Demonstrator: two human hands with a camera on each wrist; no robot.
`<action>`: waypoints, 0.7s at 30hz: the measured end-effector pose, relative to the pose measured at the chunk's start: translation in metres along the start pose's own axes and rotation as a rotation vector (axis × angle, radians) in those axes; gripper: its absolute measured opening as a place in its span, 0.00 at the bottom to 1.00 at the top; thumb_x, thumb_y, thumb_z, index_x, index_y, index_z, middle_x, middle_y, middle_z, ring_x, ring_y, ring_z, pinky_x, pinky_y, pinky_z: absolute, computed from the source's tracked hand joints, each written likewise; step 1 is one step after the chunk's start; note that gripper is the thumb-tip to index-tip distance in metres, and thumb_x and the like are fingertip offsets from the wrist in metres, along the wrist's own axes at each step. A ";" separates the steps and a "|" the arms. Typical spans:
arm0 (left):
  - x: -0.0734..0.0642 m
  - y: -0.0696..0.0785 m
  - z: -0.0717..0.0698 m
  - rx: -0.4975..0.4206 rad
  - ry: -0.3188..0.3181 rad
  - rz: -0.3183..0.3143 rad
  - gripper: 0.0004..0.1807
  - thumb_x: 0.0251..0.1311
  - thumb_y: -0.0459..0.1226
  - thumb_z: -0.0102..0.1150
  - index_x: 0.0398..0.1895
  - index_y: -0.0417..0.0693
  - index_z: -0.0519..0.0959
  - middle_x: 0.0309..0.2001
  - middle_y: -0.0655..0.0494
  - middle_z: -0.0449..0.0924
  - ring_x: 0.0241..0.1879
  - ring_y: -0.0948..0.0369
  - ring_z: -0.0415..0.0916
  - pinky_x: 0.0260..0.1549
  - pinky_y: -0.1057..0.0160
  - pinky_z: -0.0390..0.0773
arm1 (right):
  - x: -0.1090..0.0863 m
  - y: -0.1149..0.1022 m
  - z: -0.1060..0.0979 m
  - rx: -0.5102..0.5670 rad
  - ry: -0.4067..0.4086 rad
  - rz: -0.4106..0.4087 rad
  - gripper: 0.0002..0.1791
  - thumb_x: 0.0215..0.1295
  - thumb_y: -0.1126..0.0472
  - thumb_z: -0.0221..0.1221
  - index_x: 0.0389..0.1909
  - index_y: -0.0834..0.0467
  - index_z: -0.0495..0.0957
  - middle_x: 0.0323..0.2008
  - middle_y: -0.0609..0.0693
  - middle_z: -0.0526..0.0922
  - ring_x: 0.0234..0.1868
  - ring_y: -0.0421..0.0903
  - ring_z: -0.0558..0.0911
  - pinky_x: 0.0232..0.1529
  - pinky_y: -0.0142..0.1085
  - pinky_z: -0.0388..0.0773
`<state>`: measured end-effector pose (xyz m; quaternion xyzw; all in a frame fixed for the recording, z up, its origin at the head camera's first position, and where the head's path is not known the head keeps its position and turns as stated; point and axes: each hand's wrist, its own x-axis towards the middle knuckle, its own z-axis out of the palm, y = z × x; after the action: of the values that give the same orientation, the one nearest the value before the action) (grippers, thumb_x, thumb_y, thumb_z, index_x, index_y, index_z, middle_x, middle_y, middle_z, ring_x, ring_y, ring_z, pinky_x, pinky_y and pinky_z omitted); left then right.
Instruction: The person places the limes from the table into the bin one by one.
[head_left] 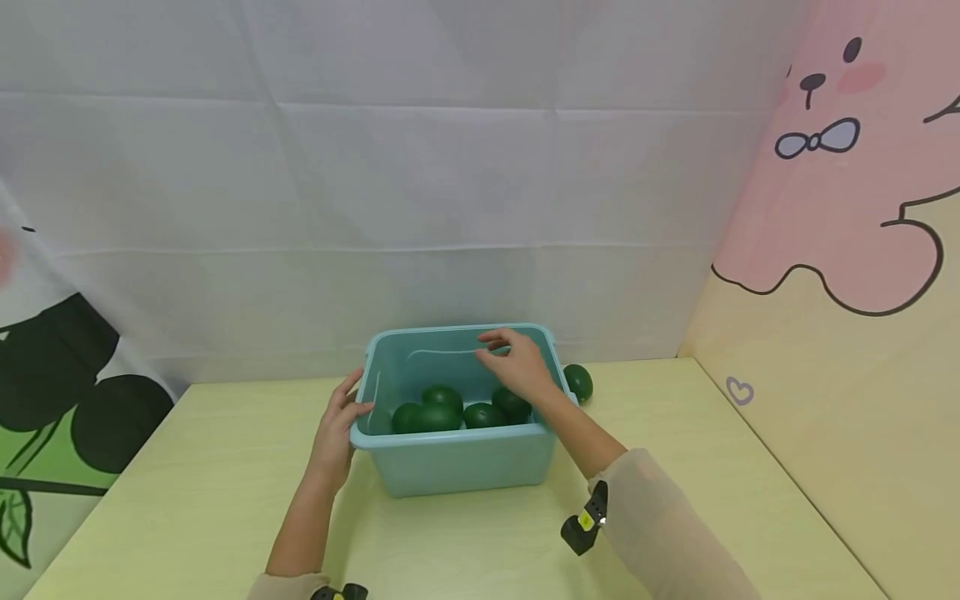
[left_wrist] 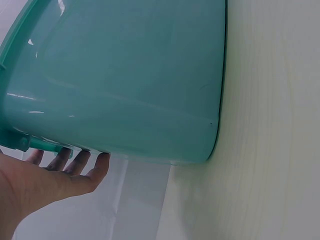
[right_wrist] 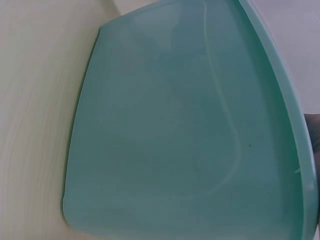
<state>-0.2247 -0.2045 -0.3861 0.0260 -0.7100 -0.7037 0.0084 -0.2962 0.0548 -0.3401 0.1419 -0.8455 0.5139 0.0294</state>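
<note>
a teal plastic tub (head_left: 457, 462) sits toward the back edge of the pale yellow bench (head_left: 187, 500), holding four or five dark green avocados (head_left: 438, 410). one more avocado (head_left: 579, 382) lies on the bench just beside the tub's right wall. the left hand (head_left: 339, 425) rests against the tub's left rim, fingers (left_wrist: 75, 162) fairly straight and slightly spread under the lip. the right hand (head_left: 517, 367) hovers over the tub's inside, fingers loosely extended and holding nothing. the tub looks stiff, smooth and a bit slippery, moderately weighted by the fruit; i'd take it by the rolled rim at both short ends.
</note>
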 end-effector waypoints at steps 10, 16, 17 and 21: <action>0.000 0.001 0.000 0.000 0.007 -0.004 0.33 0.66 0.33 0.37 0.74 0.55 0.45 0.74 0.45 0.44 0.67 0.46 0.52 0.55 0.56 0.63 | 0.003 0.006 -0.018 -0.042 0.025 0.037 0.17 0.63 0.54 0.56 0.51 0.54 0.77 0.49 0.54 0.80 0.48 0.52 0.78 0.44 0.42 0.76; 0.000 0.001 0.000 -0.002 0.007 -0.002 0.33 0.66 0.33 0.37 0.74 0.54 0.45 0.73 0.45 0.45 0.67 0.47 0.52 0.55 0.57 0.63 | 0.004 0.009 -0.030 -0.045 0.036 0.053 0.18 0.64 0.54 0.55 0.53 0.55 0.76 0.50 0.55 0.78 0.49 0.52 0.77 0.45 0.42 0.76; 0.000 0.002 0.001 -0.001 0.005 -0.001 0.33 0.66 0.33 0.37 0.74 0.55 0.45 0.73 0.45 0.45 0.67 0.47 0.52 0.55 0.58 0.63 | 0.004 0.009 -0.033 -0.046 0.039 0.053 0.18 0.64 0.54 0.55 0.54 0.55 0.75 0.50 0.55 0.78 0.49 0.52 0.77 0.45 0.42 0.76; 0.000 0.001 0.001 0.001 0.005 -0.001 0.33 0.66 0.33 0.37 0.74 0.55 0.46 0.73 0.45 0.45 0.67 0.47 0.52 0.55 0.58 0.63 | 0.004 0.014 -0.048 -0.070 0.076 0.044 0.19 0.65 0.54 0.54 0.54 0.56 0.74 0.50 0.57 0.78 0.49 0.54 0.77 0.45 0.43 0.76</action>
<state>-0.2243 -0.2031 -0.3847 0.0279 -0.7104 -0.7031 0.0096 -0.3086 0.1020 -0.3288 0.1024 -0.8642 0.4896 0.0552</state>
